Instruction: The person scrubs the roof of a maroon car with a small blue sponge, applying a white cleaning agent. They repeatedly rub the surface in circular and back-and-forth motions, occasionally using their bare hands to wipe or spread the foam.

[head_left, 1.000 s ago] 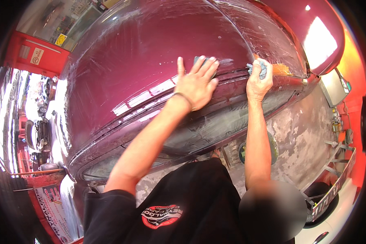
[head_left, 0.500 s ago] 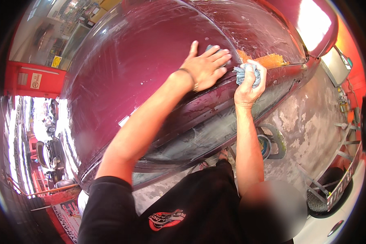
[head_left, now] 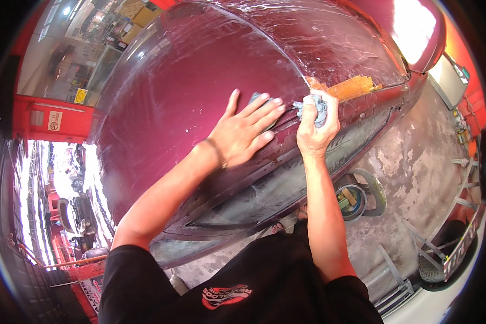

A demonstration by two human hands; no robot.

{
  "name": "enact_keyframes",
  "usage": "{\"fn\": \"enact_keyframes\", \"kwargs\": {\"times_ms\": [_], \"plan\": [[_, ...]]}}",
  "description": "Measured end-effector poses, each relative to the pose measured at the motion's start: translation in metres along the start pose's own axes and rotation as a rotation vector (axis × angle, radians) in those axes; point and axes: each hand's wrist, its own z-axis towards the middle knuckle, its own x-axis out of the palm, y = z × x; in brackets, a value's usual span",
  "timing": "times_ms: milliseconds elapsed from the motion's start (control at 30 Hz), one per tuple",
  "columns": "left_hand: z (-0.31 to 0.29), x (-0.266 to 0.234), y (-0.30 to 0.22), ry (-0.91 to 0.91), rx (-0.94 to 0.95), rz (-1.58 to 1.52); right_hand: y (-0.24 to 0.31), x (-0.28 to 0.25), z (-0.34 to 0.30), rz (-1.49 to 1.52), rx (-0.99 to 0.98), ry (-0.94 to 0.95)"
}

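A wet dark red car body panel [head_left: 162, 102] curves in front of me. My left hand [head_left: 244, 128] lies flat on it with fingers spread, pressing a dark grey pad or folded sheet [head_left: 255, 99] that is mostly hidden beneath the fingers. Close by on the right, my right hand [head_left: 314, 129] is closed around a crumpled blue-grey cloth [head_left: 319, 110], held at the panel's edge. Just beyond that cloth, orange masking tape [head_left: 355, 87] runs along the edge of a neighbouring section under clear wrinkled film [head_left: 329, 46].
A dull grey area [head_left: 243, 200] spans the car's near side. On the stained concrete floor [head_left: 399, 167] stands a round bucket [head_left: 351, 202] with small pieces in it. Metal stands [head_left: 394, 270] and a white car [head_left: 443, 302] are at the lower right.
Both hands have moved left and nearer to me in the picture, the left with the grey pad, the right with the cloth. The view has also shifted, showing more of the bucket.
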Motion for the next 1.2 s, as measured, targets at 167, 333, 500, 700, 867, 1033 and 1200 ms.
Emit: {"fn": "enact_keyframes", "kwargs": {"times_ms": [167, 333, 500, 700, 867, 1033, 1200], "plan": [[0.085, 0.006, 0.088, -0.071, -0.238, 0.057, -0.009, -0.003, 0.005, -0.027, -0.054, -0.014], [0.142, 0.013, 0.108, -0.086, -0.556, 0.061, 0.0, 0.002, -0.004, 0.038, 0.009, 0.015], [0.127, 0.027, 0.003, -0.064, -0.192, 0.12, -0.014, -0.011, 0.009, 0.005, -0.002, -0.051], [0.159, -0.005, 0.127, 0.013, -0.627, 0.045, -0.001, 0.004, -0.007, 0.062, -0.016, 0.024], [0.117, 0.028, 0.001, -0.201, -0.403, 0.116, -0.005, -0.004, 0.004, 0.021, -0.018, -0.016], [0.071, 0.023, -0.018, -0.22, -0.332, 0.036, -0.007, -0.01, 0.01, -0.04, -0.051, -0.022], [0.064, -0.01, 0.134, -0.137, -0.856, -0.01, 0.01, 0.011, -0.006, -0.007, -0.057, 0.06]]}}
